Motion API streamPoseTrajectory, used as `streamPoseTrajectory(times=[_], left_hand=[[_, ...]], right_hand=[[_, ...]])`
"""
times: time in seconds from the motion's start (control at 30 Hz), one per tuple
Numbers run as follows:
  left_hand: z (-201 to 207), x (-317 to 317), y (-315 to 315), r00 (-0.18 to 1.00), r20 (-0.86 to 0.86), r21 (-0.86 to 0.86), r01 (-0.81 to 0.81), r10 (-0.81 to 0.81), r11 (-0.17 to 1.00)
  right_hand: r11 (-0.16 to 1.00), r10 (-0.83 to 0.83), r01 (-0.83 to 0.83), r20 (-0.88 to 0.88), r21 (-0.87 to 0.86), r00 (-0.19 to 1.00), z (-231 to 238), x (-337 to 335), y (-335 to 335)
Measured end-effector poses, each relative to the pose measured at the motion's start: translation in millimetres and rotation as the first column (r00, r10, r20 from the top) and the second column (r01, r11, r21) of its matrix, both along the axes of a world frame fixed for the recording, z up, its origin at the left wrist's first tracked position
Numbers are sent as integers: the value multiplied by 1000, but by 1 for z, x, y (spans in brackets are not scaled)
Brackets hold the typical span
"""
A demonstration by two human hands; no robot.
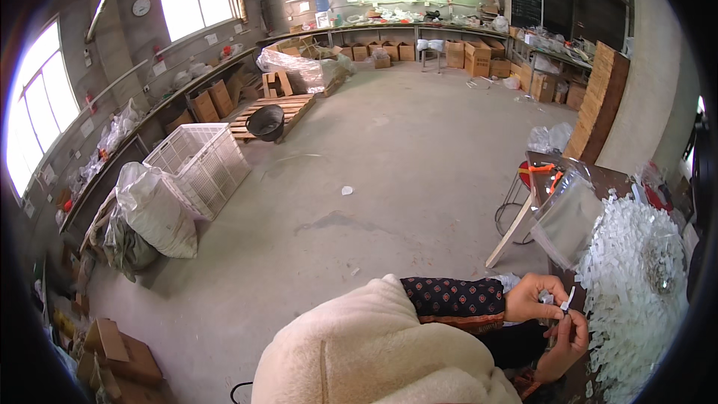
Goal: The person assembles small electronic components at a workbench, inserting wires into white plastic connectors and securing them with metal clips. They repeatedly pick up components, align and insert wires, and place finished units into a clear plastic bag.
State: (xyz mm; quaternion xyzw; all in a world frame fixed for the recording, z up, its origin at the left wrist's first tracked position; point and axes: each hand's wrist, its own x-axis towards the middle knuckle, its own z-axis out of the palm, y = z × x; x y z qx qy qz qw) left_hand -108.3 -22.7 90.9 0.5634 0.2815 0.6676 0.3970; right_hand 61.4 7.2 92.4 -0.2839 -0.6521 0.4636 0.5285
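Note:
Over the near side of the table at the right, my left hand and my right hand meet at the fingertips. Between them is a small white strip with a dark bit at its lower end. Thumb and finger of each hand are pinched together on this small part; its exact kind is too small to tell. A small clear plastic piece shows within the curl of my left hand. Just right of the hands lies a large heap of small translucent plastic pieces.
Clear plastic bags and an orange-handled tool lie on the table's far part. A red stool stands beside it. Leftward are a white plastic crate, a full sack, a wooden pallet and a black tub.

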Motion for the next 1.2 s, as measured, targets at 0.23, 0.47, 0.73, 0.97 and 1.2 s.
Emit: streamPoseTrajectory(times=[0.23,0.47,0.73,0.97,1.2], left_hand=[[2,27,4,990,62,-33,125,-123,992],[-11,48,7,992,-123,43,-21,26,999],[-22,117,-10,843,385,-356,511,-375,783],[-43,126,-1,857,299,-299,501,-419,812],[-51,116,5,872,254,-234,475,-419,848]], right_hand=[[987,-45,37,-49,-158,998,10,22,-20],[943,-328,330,39,-38,944,25,33,-52],[725,-688,689,57,15,723,8,62,-90],[703,-694,694,65,-156,717,4,72,-92],[789,-553,472,-122,-394,824,0,73,-78]])
